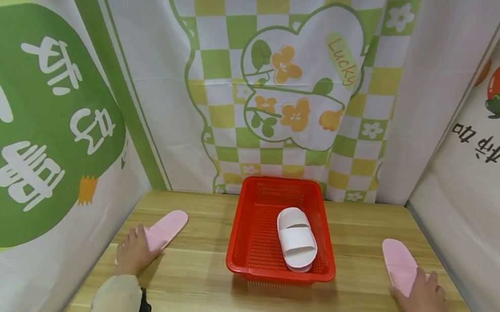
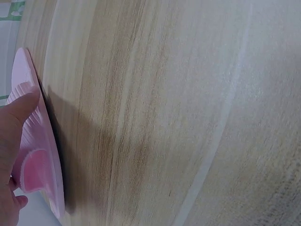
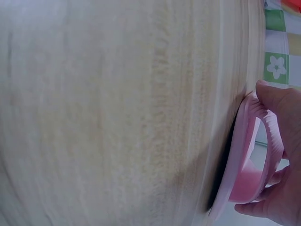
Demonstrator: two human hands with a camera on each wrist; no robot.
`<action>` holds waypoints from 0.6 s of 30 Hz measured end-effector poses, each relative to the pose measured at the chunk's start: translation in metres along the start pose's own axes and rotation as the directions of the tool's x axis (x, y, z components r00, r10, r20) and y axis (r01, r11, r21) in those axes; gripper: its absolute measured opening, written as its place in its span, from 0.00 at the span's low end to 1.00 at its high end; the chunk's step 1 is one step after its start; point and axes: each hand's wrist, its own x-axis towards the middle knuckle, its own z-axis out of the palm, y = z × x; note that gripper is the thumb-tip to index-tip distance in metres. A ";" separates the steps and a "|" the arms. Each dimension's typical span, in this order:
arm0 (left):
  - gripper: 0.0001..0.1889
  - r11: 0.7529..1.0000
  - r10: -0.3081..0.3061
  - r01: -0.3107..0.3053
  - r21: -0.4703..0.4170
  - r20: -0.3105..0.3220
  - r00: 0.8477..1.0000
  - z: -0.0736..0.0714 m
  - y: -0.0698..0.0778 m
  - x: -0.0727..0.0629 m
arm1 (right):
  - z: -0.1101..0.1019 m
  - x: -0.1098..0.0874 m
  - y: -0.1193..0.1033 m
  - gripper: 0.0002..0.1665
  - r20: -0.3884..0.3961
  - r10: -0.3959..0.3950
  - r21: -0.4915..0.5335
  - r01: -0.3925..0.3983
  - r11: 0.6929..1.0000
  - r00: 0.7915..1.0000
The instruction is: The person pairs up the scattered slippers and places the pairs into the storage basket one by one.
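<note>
At the left of the table, my left hand (image 1: 133, 251) grips a pink slipper (image 1: 171, 225) across its strap. The left wrist view shows the thumb on the ribbed strap of that slipper (image 2: 35, 129) and fingertips at its far side. Over on the right, my right hand (image 1: 430, 303) holds another pink slipper (image 1: 398, 260). In the right wrist view its strap (image 3: 272, 136) lies between the thumb and the curled fingers. Both slippers are close to the tabletop, toes pointing away from me; whether their soles touch it fully I cannot tell.
A red plastic basket (image 1: 234, 230) stands at the back middle of the wooden table (image 1: 191, 282). White slippers (image 1: 297, 238) lie stacked in its right half. Printed cloth walls (image 1: 222, 72) enclose the back and both sides.
</note>
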 end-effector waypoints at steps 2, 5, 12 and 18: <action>0.53 1.000 0.002 -0.002 -0.002 -0.003 1.000 0.001 -0.001 0.000 | 0.000 -0.001 0.000 0.59 -0.006 0.003 -0.002 -0.003 1.000 1.000; 0.52 1.000 0.008 -0.008 -0.008 -0.023 1.000 0.003 -0.001 0.000 | 0.000 -0.001 -0.001 0.60 -0.016 0.006 -0.006 -0.006 1.000 1.000; 0.53 1.000 0.016 -0.016 -0.001 -0.044 0.999 0.003 0.000 -0.003 | 0.001 -0.002 -0.004 0.61 -0.033 0.017 -0.013 -0.018 1.000 0.999; 0.53 1.000 0.016 -0.017 -0.002 -0.046 0.999 0.004 0.001 -0.002 | 0.002 -0.003 -0.004 0.59 -0.039 0.029 -0.014 -0.030 0.999 0.999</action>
